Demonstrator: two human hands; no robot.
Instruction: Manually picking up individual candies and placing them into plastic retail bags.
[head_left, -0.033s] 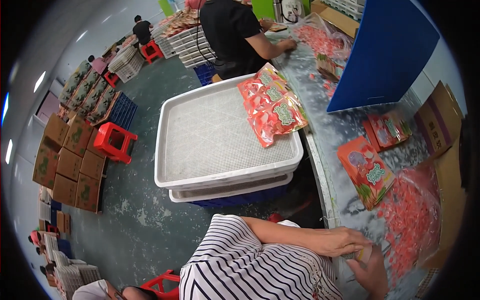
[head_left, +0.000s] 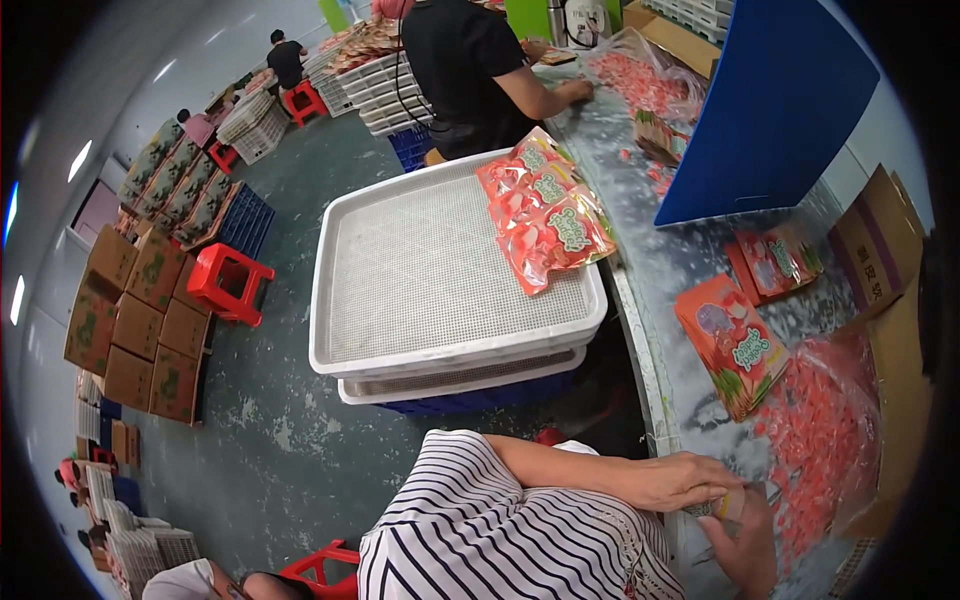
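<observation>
Hands: worker's L hand (head_left: 685,480) bends its fingers over a small pkt (head_left: 733,503), lower R of frame, thumb hidden, can't tell if it grips; R hand (head_left: 748,540) pinches the same item just below
Pieces: pink pcs (head_left: 815,430) heaped in & around clear plastic, R edge
Pouches: red pouch stack (head_left: 733,345) on table (head_left: 700,435), R of ctr; 2nd stack (head_left: 775,262) just above
Tray: white mesh tray (head_left: 400,270), ctr, w/ plump pouches (head_left: 555,235) overlapping at its R side
Divider: blue panel (head_left: 770,110), upper R
Co-worker: person in black top (head_left: 455,75), upper ctr, arm over table
Floor: red stool (head_left: 230,285) beside brown cartons (head_left: 150,320), L of frame
</observation>
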